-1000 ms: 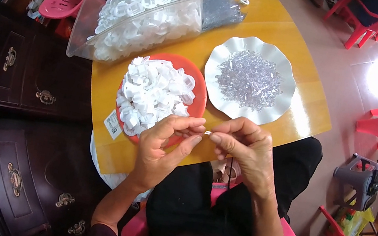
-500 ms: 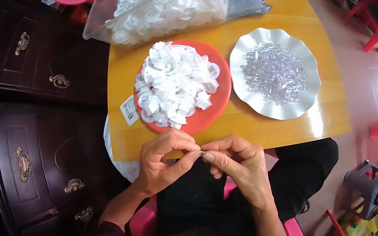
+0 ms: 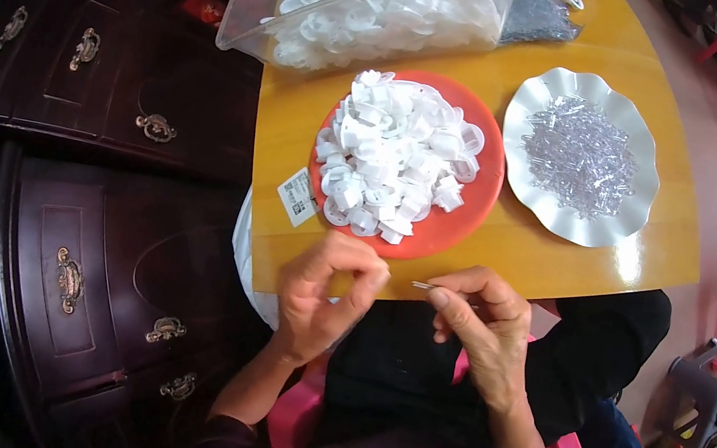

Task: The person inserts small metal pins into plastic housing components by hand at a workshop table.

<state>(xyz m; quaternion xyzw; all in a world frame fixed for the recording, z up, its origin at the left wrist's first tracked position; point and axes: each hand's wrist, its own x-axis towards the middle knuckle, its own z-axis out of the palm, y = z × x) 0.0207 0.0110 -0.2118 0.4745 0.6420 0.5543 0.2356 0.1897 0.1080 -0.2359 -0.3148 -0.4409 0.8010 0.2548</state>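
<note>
Silvery-clear and thin, a small piece (image 3: 421, 285) juts from between the thumb and forefinger of our right hand (image 3: 488, 331), pointing left toward our other hand; its inner end is hidden by the gripping tips, and it is too small for us to make out its exact shape. Our left hand (image 3: 315, 291) is just beside it but apart, thumb and forefinger curved into a ring with their tips close together; it is blurred, so we cannot tell whether anything is pinched there, and its remaining fingers are mostly hidden. Both our forearms come up from the lower edge and lean inward, the right fingers curling under behind the pinch. Just beyond our hands, a red-orange plate (image 3: 467, 215) carries heaped white plastic parts (image 3: 394, 158), the lower ones buried. Beyond our right hand, a wavy-rimmed white dish (image 3: 602, 231) holds clear slender pieces (image 3: 581, 158), too tangled to tell singly. Near our left hand, beyond it, lies a printed label (image 3: 297, 197). Farther ahead, a clear bin (image 3: 246, 17) of white rings (image 3: 395, 15) is cut off by the upper edge, as is a dark plastic bag (image 3: 539, 14) to its right. Well left of our hands stands dark wooden cabinetry (image 3: 119, 220).
</note>
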